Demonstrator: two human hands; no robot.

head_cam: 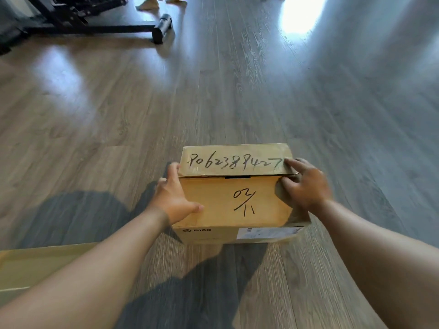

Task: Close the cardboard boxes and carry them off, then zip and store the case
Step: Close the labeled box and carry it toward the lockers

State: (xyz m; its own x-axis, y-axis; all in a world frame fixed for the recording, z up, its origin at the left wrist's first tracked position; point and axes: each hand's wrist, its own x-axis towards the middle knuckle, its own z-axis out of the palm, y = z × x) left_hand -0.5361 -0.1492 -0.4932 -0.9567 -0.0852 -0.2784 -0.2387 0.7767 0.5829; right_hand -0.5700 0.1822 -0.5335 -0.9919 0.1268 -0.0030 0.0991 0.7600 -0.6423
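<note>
In the head view, a closed PICO cardboard box (235, 198) is sitting on the wood-grain floor (213, 91), just ahead of the person, with its flaps folded down. Black marker is showing "P06238842" and a last unclear character on the far flap (234, 160), and "02/11" on the nearer top panel; a white label (267, 232) is sticking to the front side beside the printed PICO logo. The left hand (172, 198) is pressing against the box's left edge, thumb lying on the top panel and fingers reaching down the left side, relaxed rather than clenched. The right hand (306, 184) is resting on the top right corner, fingers spread and nearly straight, fingertips touching the far flap's right end; it is gripping nothing. At the lower left edge, part of another cardboard box (35, 267) is showing. Far off at the top left, a black metal frame (83, 22) is standing on the floor, and another person's bare feet (148, 4) are visible beyond it.
</note>
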